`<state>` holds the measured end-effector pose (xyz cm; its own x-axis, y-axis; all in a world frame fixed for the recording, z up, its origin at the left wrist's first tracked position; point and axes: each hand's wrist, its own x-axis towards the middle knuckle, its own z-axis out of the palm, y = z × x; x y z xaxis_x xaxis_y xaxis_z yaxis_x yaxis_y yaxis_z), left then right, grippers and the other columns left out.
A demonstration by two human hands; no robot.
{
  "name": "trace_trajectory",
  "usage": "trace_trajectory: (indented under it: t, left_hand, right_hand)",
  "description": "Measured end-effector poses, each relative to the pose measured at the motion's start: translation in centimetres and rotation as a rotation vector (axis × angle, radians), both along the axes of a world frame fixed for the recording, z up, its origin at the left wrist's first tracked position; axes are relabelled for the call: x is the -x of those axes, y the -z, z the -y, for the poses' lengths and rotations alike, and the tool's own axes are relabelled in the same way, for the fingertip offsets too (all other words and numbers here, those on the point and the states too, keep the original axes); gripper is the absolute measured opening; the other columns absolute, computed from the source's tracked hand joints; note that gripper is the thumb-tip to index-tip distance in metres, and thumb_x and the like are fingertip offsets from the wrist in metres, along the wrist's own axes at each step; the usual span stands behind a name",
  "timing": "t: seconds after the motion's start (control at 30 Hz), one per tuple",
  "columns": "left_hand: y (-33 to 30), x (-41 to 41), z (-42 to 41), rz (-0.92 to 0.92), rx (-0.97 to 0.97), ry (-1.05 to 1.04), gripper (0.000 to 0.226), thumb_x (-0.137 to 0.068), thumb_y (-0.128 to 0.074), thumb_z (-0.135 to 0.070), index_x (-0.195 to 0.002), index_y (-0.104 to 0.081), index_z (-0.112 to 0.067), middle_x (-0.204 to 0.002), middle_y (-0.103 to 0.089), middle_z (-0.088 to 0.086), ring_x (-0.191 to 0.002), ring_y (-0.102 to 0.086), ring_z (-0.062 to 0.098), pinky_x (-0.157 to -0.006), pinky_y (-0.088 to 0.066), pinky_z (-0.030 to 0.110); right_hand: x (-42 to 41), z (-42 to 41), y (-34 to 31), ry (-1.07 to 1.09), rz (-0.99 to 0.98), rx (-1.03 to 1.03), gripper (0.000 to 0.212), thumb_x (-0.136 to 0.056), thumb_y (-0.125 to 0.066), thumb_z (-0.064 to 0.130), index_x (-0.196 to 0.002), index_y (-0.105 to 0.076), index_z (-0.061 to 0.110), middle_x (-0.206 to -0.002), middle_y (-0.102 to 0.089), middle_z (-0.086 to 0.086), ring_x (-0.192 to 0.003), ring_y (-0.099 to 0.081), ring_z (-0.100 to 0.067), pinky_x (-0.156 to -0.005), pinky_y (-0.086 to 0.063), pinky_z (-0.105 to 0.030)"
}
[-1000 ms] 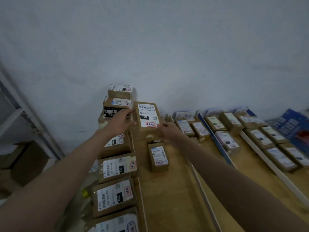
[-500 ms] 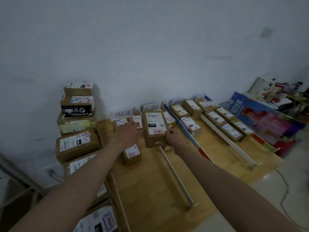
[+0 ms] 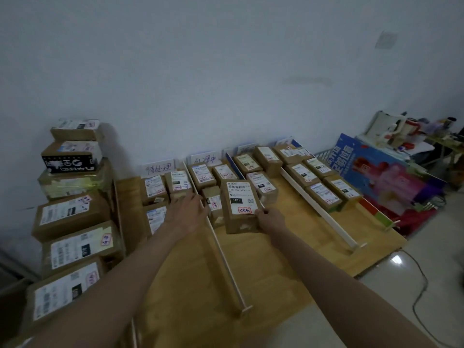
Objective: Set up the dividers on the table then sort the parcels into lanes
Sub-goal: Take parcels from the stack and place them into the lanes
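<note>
Head view: right hand (image 3: 270,218) grips the near right corner of a parcel (image 3: 239,205), label up, long axis running toward the wall, in the second lane beside a white divider (image 3: 222,254). Left hand (image 3: 187,213) hovers flat, fingers relaxed, holding nothing.

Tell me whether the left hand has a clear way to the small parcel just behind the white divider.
Probably yes. The left hand hangs open beside the white divider, and the small parcel sits just past it, uncovered; only the low rail lies between.

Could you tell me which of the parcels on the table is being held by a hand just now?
The 15H-labelled parcel, gripped at its near right corner by the right hand; no hand holds the others.
</note>
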<state>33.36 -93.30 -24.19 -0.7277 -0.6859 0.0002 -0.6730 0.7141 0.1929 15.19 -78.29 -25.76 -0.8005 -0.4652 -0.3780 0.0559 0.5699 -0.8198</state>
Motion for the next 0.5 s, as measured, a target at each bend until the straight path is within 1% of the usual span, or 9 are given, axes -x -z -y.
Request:
trace_trajectory:
  t: [0.07, 0.13, 0.23, 0.3, 0.37, 0.5]
  left_hand:
    - [0.9, 2.0, -2.2, 0.005, -0.011, -0.012, 0.05, -0.099, -0.034, -0.051, -0.137, -0.05, -0.022, -0.14, -0.049, 0.003, -0.123, -0.052, 0.026, -0.103, -0.038, 0.042]
    - [1.5, 4.1, -4.5, 0.01, -0.027, -0.025, 0.052, -0.099, -0.035, -0.051, -0.139, -0.048, -0.02, -0.142, -0.049, 0.003, -0.124, -0.052, 0.025, -0.104, -0.04, 0.042]
    - [1.8, 7.2, -7.8, -0.006, -0.036, -0.027, 0.048, -0.099, -0.039, -0.046, -0.137, -0.049, -0.019, -0.14, -0.049, 0.003, -0.123, -0.052, 0.024, -0.101, -0.042, 0.041]
    - [2.0, 9.2, -9.5, -0.006, -0.038, -0.028, 0.047, -0.099, -0.039, -0.047, -0.136, -0.05, -0.021, -0.138, -0.049, 0.001, -0.123, -0.052, 0.023, -0.101, -0.041, 0.039]
    - [2.3, 11.2, -10.9, 0.01, -0.031, -0.024, 0.051, -0.099, -0.035, -0.049, -0.139, -0.048, -0.021, -0.14, -0.048, 0.001, -0.125, -0.05, 0.022, -0.105, -0.037, 0.039]
    - [2.4, 15.4, -12.4, 0.015, -0.013, -0.008, 0.053, -0.1, -0.032, -0.051, -0.141, -0.046, -0.02, -0.141, -0.047, 0.0, -0.127, -0.049, 0.022, -0.107, -0.037, 0.039]
  right_hand:
    - [2.7, -2.0, 0.9, -0.008, 0.004, 0.004, 0.032, -0.098, -0.054, 0.028, -0.121, -0.062, 0.007, -0.118, -0.064, -0.009, -0.104, -0.062, -0.024, -0.089, -0.056, -0.04]
    - [5.2, -4.1, 1.8, -0.012, 0.012, 0.011, 0.028, -0.097, -0.055, 0.029, -0.115, -0.063, 0.009, -0.114, -0.065, -0.009, -0.101, -0.063, -0.024, -0.089, -0.057, -0.043]
    - [8.8, -7.3, 2.3, -0.004, 0.023, 0.014, 0.023, -0.097, -0.056, 0.027, -0.111, -0.062, 0.01, -0.111, -0.065, -0.008, -0.099, -0.064, -0.023, -0.088, -0.057, -0.044]
    - [10.8, -9.2, 2.3, 0.007, 0.064, 0.017, 0.02, -0.099, -0.054, 0.025, -0.111, -0.06, 0.011, -0.11, -0.065, -0.007, -0.098, -0.064, -0.022, -0.088, -0.058, -0.042]
    - [12.8, -10.6, 2.6, 0.022, 0.081, 0.022, 0.022, -0.099, -0.053, 0.024, -0.115, -0.059, 0.01, -0.111, -0.064, -0.007, -0.099, -0.064, -0.022, -0.088, -0.058, -0.042]
    - [16.4, -12.3, 3.1, 0.056, 0.039, 0.044, 0.024, -0.098, -0.055, 0.027, -0.114, -0.062, 0.011, -0.112, -0.065, -0.007, -0.1, -0.063, -0.023, -0.088, -0.057, -0.045]
